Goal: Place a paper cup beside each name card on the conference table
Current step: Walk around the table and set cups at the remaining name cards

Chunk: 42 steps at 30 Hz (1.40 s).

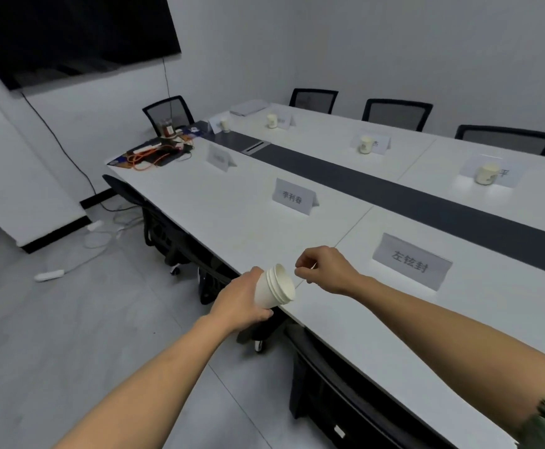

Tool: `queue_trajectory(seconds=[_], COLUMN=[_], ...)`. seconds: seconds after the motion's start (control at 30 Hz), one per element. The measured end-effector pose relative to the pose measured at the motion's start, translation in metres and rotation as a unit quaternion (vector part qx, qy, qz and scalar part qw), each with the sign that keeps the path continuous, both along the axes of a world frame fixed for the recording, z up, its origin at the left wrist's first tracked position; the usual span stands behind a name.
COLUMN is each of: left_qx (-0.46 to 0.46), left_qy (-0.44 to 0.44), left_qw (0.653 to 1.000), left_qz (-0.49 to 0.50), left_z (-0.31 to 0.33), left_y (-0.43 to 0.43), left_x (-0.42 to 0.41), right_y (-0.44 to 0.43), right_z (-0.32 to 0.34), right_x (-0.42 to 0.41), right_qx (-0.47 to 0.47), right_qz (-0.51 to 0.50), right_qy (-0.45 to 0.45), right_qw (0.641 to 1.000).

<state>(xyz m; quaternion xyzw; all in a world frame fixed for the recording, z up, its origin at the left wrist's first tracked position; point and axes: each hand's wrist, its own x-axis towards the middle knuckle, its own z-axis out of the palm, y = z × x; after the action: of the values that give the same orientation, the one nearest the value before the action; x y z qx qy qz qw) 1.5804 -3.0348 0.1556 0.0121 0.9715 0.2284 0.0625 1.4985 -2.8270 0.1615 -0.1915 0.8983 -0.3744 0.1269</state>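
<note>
My left hand point(243, 301) grips a small stack of nested white paper cups point(274, 286), tilted with the rims toward the right, at the near edge of the long white conference table point(232, 222). My right hand point(324, 268) hovers just right of the rims with fingers curled and nothing visibly in it. Three name cards stand on the near side without cups: one close point(410, 260), one in the middle point(294, 196), one far point(220, 157). Across the table, cups point(486, 174) point(365, 144) point(272, 120) point(224, 124) stand by the far name cards.
Black mesh chairs point(396, 113) line the far side and others are tucked under the near edge point(167, 234). Orange cables and clutter point(154, 153) cover the table's far left end. A dark strip point(394, 192) runs along the table's middle. A power strip point(49, 275) lies on the floor.
</note>
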Motion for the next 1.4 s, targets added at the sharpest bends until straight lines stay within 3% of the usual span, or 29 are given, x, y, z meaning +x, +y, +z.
queue_trajectory(seconds=[0.33,0.6,0.97,1.4], left_qx=[0.010,0.020,0.043,0.025], left_qy=[-0.020,-0.019,-0.026,-0.043], left_qw=[0.994,0.970,0.928,0.919], left_qz=[-0.110,-0.243,-0.370,-0.391], left_z=[-0.014,-0.013,-0.023,-0.037], left_y=[0.018,0.049,0.123,0.183], left_x=[-0.131,-0.232,-0.281,-0.331], right_y=[0.021,0.049,0.106,0.180], right_z=[-0.016,-0.012,-0.011,-0.007], right_x=[-0.075,-0.118,-0.116,-0.143], right_qx=[0.013,0.033,-0.018,-0.142], right_qz=[-0.096,-0.222,-0.370,-0.450], right_qy=[-0.034,-0.033,-0.097,-0.160], right_qw=[0.995,0.974,0.924,0.867])
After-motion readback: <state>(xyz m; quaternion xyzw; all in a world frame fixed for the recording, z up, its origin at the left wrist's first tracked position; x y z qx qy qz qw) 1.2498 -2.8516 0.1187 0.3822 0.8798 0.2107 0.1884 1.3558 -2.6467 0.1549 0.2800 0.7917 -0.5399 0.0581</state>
